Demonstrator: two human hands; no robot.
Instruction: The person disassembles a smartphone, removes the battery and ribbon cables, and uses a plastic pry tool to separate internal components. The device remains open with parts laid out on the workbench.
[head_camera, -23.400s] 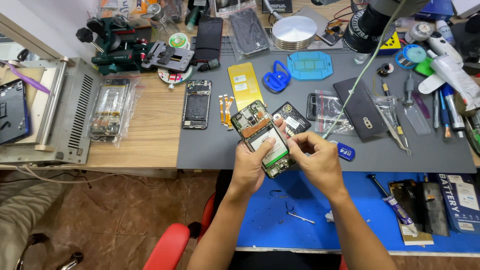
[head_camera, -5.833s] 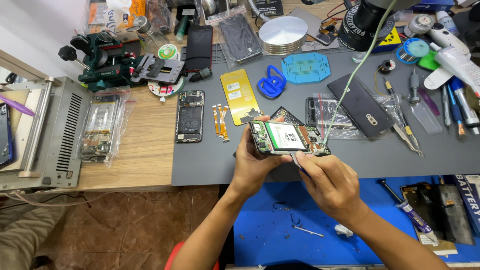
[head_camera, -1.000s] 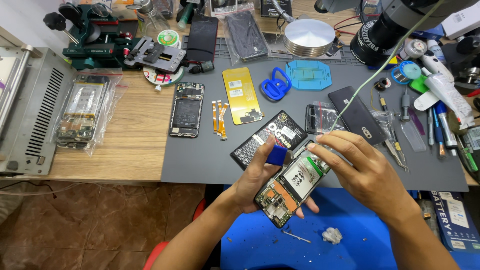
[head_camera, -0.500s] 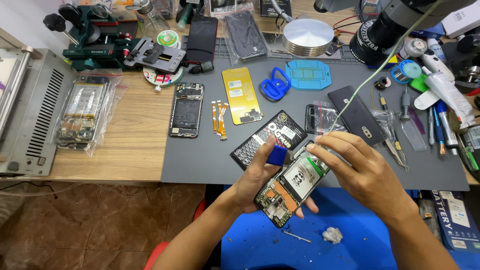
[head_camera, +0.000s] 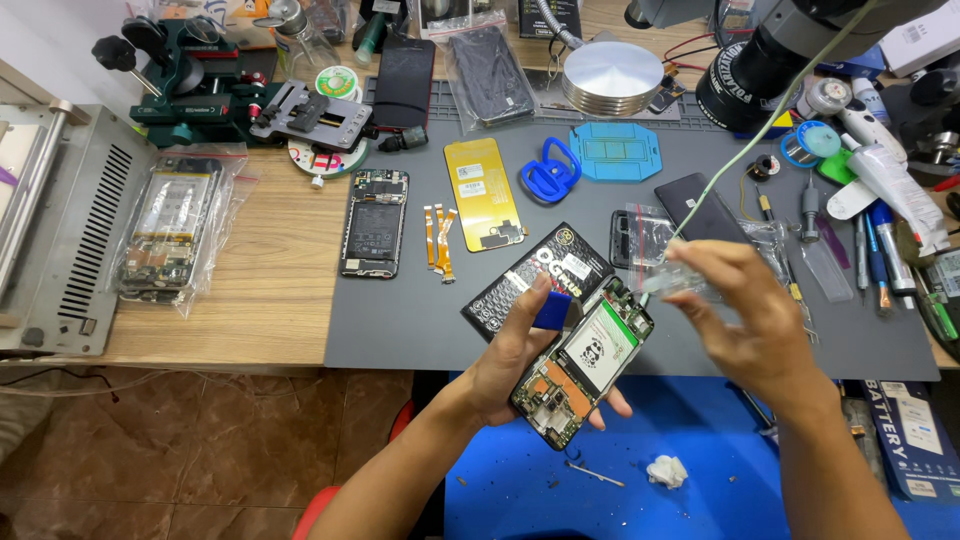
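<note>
My left hand (head_camera: 505, 365) grips an opened phone (head_camera: 585, 362) with its back off, showing a white and green battery and circuit boards. It is tilted over the front edge of the grey mat (head_camera: 400, 320). My left thumb presses a small blue piece (head_camera: 551, 310) against the phone's upper left edge. My right hand (head_camera: 745, 325) is blurred, just right of the phone's top end and clear of it. Its fingertips pinch a pale, see-through strip (head_camera: 672, 284); what the strip is cannot be told.
A black packaged part (head_camera: 520, 285) lies behind the phone. Farther back are a yellow back cover (head_camera: 483, 192), orange flex cables (head_camera: 438, 240), a second opened phone (head_camera: 374, 222) and a blue suction cup (head_camera: 551, 170). Hand tools (head_camera: 870, 240) crowd the right. Bagged phones (head_camera: 165, 230) lie left.
My right hand has come off the phone and moved up and to the right, with the pale strip in its fingertips. My left hand and the phone have stayed put.
</note>
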